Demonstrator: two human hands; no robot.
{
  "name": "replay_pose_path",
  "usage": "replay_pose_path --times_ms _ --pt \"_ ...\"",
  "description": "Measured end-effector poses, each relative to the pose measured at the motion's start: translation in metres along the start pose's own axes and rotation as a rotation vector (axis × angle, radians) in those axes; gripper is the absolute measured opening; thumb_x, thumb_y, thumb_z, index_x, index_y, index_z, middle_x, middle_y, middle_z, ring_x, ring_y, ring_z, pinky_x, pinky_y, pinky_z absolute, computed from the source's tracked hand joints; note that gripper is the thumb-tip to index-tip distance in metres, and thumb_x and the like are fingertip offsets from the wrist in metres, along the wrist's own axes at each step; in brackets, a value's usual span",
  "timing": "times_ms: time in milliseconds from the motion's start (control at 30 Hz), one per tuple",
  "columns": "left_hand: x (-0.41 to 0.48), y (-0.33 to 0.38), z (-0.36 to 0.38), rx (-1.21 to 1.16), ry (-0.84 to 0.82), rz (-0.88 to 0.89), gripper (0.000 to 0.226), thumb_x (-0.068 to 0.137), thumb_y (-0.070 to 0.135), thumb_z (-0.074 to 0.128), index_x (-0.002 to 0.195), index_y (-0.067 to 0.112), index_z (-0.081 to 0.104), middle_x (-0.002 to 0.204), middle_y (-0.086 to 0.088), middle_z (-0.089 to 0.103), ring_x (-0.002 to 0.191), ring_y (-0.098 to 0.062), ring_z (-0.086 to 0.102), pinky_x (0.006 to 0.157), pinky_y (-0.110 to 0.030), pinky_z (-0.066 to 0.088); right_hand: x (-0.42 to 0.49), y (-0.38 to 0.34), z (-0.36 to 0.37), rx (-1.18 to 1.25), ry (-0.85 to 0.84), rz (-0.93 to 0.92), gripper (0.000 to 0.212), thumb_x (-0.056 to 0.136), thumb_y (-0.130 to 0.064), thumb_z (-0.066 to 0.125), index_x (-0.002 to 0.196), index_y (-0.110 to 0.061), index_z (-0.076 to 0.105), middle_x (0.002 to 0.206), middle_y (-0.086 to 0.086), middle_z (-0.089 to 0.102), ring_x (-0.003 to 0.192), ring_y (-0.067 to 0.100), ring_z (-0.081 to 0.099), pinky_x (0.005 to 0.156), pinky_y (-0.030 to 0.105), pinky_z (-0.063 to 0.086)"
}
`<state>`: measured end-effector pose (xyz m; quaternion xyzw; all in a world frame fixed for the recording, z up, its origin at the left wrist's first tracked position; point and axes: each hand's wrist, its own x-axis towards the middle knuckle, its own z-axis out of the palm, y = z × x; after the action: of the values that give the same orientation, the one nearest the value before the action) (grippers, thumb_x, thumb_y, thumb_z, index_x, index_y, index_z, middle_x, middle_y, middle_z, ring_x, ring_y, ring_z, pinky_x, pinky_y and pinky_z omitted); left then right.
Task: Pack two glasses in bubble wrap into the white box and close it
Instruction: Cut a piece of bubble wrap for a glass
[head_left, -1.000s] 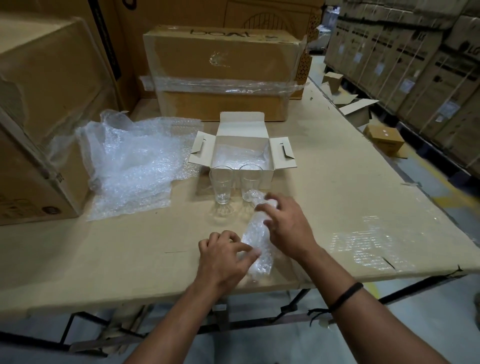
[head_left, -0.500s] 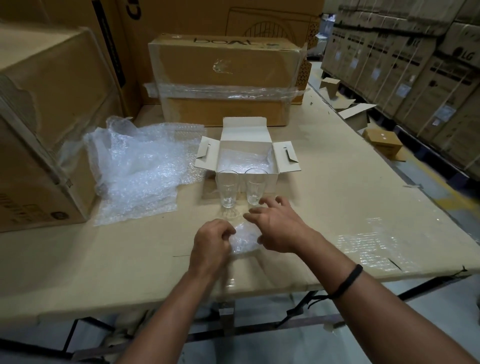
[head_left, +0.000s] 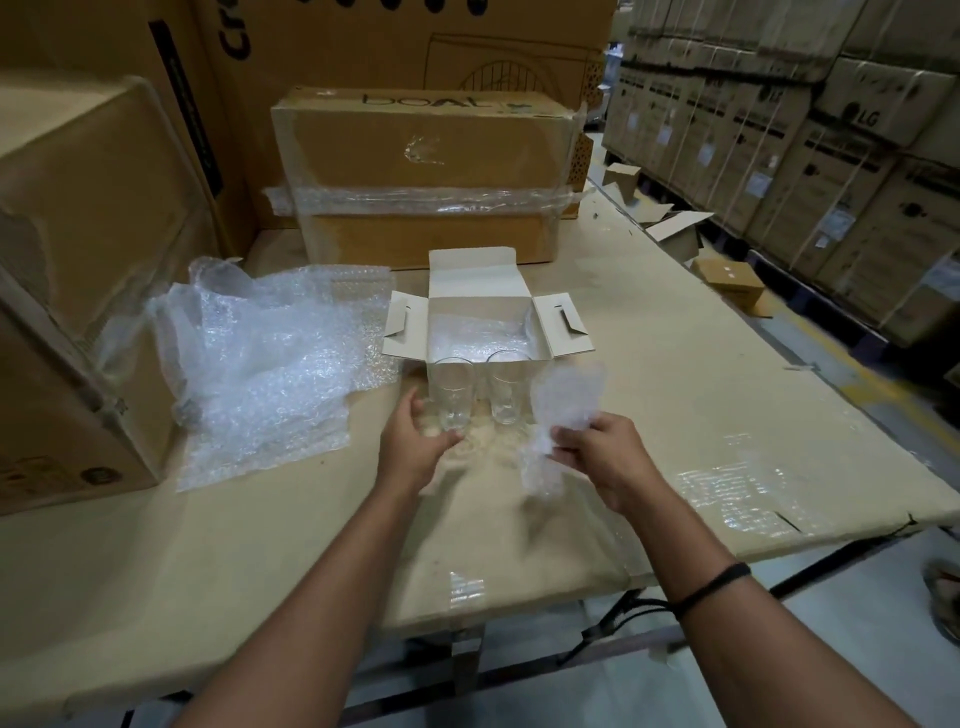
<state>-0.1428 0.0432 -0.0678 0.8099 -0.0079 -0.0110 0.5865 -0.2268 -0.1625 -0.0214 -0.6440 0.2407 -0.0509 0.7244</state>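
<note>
Left hand (head_left: 415, 439), fingers loose, curves beside the left glass (head_left: 453, 392); right hand (head_left: 597, 449) pinches a bubble wrap sheet (head_left: 566, 395). The right glass (head_left: 506, 395) is also unwrapped, and the white box (head_left: 470, 274) is open.

**Warehouse packing station.** Stacked, strapped cartons (head_left: 810, 156) form a wall along the aisle at right, above a grey floor (head_left: 857, 623) marked with a yellow line (head_left: 852, 376) and strewn with small loose boxes (head_left: 727, 280). The work table (head_left: 208, 545) is surfaced with flattened cardboard and hemmed in by large brown shipping boxes, one of them a taped box (head_left: 426, 171) banded in clear film; a heap of bubble wrap (head_left: 260, 374) lies on the tabletop
</note>
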Motion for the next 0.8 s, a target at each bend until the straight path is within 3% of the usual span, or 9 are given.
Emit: replay_pose_path --times_ms 67,167,267,367,500,633,700,800 --pt "0.009 0.010 0.010 -0.024 -0.023 0.037 0.083 0.067 0.009 0.086 0.138 0.012 0.044 0.117 0.005 0.053 0.105 -0.011 0.050 0.080 -0.013 0.035 -0.008 -0.006 -0.003 0.276 -0.051 0.118 0.014 0.082 0.021 0.057 0.085 0.008 0.061 0.078 0.014 0.066 0.071 0.021 0.070 0.072 0.028 0.061" --pt "0.015 0.017 0.019 -0.023 -0.005 0.029 0.065 0.073 0.009 0.083 0.130 0.011 0.051 0.112 0.004 0.058 0.101 -0.012 0.055 0.079 -0.015 0.037 -0.017 -0.011 -0.009 0.406 -0.108 0.139 0.023 0.080 0.027 0.050 0.091 0.011 0.062 0.085 0.019 0.070 0.075 0.021 0.072 0.066 0.023 0.059" --pt "0.008 0.012 0.018 0.027 0.024 0.037 0.056 0.072 0.018 0.084 0.121 0.014 0.057 0.101 0.008 0.059 0.094 -0.013 0.058 0.079 -0.020 0.039 -0.015 -0.010 -0.015 0.402 0.022 0.097 0.019 0.084 0.021 0.053 0.080 0.004 0.061 0.079 0.016 0.067 0.067 0.018 0.070 0.066 0.026 0.060" --pt "-0.011 0.003 0.013 0.049 0.002 0.065 0.058 0.068 0.020 0.087 0.119 0.018 0.060 0.097 0.006 0.064 0.089 -0.013 0.062 0.077 -0.021 0.044 -0.014 -0.017 -0.014 0.230 0.092 -0.012 0.019 0.084 0.013 0.057 0.081 -0.003 0.066 0.074 0.010 0.069 0.059 0.017 0.065 0.059 0.029 0.058" --pt "-0.041 -0.004 0.022 0.036 -0.121 0.116 0.063 0.062 0.020 0.090 0.119 0.020 0.062 0.099 0.005 0.069 0.084 -0.007 0.064 0.073 -0.007 0.045 -0.017 -0.028 0.007 0.192 0.173 -0.168 0.017 0.084 0.012 0.055 0.087 -0.005 0.061 0.064 0.000 0.067 0.054 0.013 0.061 0.056 0.028 0.055" --pt "-0.055 0.001 0.035 0.063 -0.200 0.175 0.057 0.060 0.025 0.090 0.111 0.023 0.066 0.088 0.011 0.069 0.073 0.009 0.059 0.067 -0.006 0.042 -0.013 -0.025 0.030 0.250 0.142 -0.227 0.018 0.085 0.007 0.062 0.094 -0.007 0.058 0.083 0.012 0.072 0.069 0.019 0.069 0.065 0.035 0.059" --pt "-0.055 -0.001 0.040 0.075 -0.187 0.141 0.043 0.059 0.027 0.091 0.095 0.022 0.067 0.074 0.013 0.065 0.063 0.007 0.055 0.061 -0.011 0.044 -0.010 -0.017 0.030 -0.091 0.114 -0.359 0.012 0.083 0.000 0.065 0.089 -0.011 0.063 0.083 0.009 0.072 0.073 0.020 0.068 0.065 0.036 0.057" --pt "-0.052 -0.001 0.043 0.031 -0.185 0.038 0.041 0.056 0.034 0.091 0.090 0.025 0.068 0.078 0.009 0.067 0.072 -0.003 0.064 0.070 -0.026 0.055 -0.006 -0.011 0.021 -0.978 0.077 -0.842 0.016 0.079 -0.005 0.064 0.082 -0.019 0.071 0.083 -0.006 0.073 0.077 0.021 0.056 0.066 0.031 0.042"
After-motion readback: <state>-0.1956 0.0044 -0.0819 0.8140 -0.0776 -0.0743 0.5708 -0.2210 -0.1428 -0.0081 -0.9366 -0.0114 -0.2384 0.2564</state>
